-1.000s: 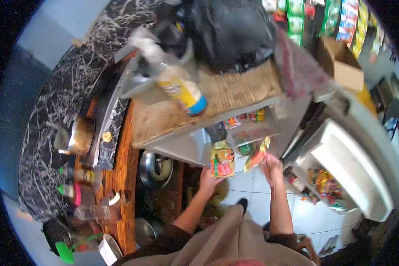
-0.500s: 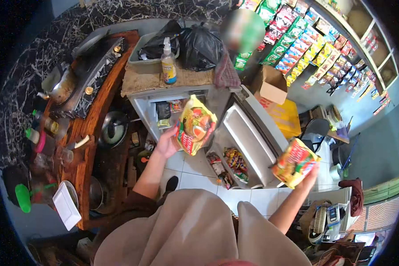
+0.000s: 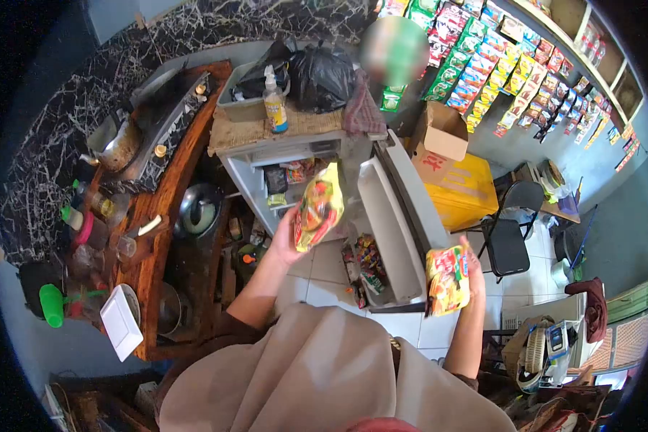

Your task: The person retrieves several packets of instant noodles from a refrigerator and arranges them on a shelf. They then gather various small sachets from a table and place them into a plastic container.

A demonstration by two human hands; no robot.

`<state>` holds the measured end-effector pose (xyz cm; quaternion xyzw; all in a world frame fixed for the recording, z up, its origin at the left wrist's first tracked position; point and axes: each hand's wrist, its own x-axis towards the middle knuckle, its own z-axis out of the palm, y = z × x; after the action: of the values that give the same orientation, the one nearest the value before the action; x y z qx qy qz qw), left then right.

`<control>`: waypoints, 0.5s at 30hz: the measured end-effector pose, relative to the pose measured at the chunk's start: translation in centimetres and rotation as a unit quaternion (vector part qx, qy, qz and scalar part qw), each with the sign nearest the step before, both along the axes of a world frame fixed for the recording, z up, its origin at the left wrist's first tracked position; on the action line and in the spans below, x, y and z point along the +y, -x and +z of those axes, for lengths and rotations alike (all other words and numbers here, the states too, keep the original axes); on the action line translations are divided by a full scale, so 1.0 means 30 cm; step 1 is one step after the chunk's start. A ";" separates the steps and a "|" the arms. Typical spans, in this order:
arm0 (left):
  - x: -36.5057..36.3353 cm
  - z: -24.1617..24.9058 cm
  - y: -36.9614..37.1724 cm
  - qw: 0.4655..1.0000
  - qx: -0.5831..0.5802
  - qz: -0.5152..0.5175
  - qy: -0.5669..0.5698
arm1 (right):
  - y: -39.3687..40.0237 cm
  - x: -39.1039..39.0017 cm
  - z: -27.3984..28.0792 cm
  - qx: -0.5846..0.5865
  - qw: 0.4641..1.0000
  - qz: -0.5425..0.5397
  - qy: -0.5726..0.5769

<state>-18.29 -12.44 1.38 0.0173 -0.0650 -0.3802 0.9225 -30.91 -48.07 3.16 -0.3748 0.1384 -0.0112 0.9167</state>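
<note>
My left hand (image 3: pixel 287 236) is closed around the lower left side of a yellow and red instant noodle packet (image 3: pixel 320 207), which is tilted partly edge-on. It hangs in front of the open fridge (image 3: pixel 248 169), whose shelves hold several small packets. Out to the right, my right hand (image 3: pixel 475 272) grips a second yellow instant noodle packet (image 3: pixel 446 282) along its right edge, with green and red print showing. That packet is beside the end of the open fridge door (image 3: pixel 410 194). Colourful sachets (image 3: pixel 369 261) fill the lower door bin.
On the fridge top stand a spray bottle (image 3: pixel 275 104), a tub and a black plastic bag (image 3: pixel 322 75). To the left, a wooden counter (image 3: pixel 169 205) carries a stove and pot. A yellow box (image 3: pixel 464 191) and black folding chair (image 3: pixel 510 241) stand at right, below hanging sachets (image 3: pixel 475 68).
The right packet has moved left and turned more upright. The left packet has rotated so its front faces me less. The head view has shifted slightly.
</note>
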 end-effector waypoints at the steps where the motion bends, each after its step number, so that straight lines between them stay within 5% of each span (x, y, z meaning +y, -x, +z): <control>1: 0.004 0.009 -0.004 0.996 0.034 0.043 -0.074 | 0.002 0.025 0.013 0.030 0.999 0.026 -0.008; 6: 0.051 0.073 -0.020 1.000 0.013 0.009 -0.016 | -0.013 0.171 -0.083 0.035 0.998 0.057 0.014; 9: 0.094 0.109 -0.008 0.992 0.033 0.013 -0.123 | -0.029 0.310 -0.081 0.045 0.997 0.055 -0.034; 11: 0.121 0.104 0.008 0.978 -0.048 0.058 -0.195 | -0.064 0.384 -0.055 0.086 0.992 0.059 -0.075; 13: 0.133 0.129 0.020 0.947 -0.009 0.137 -0.290 | -0.127 0.403 -0.109 0.118 0.971 0.100 -0.184; 15: 0.176 0.088 -0.011 0.928 -0.046 0.189 -0.319 | -0.193 0.442 -0.051 0.094 0.977 0.087 -0.172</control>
<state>-17.97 -7.17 4.02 0.3400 0.0213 -0.1981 0.9191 -25.11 -34.81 1.62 -0.2213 0.1904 0.1277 0.9479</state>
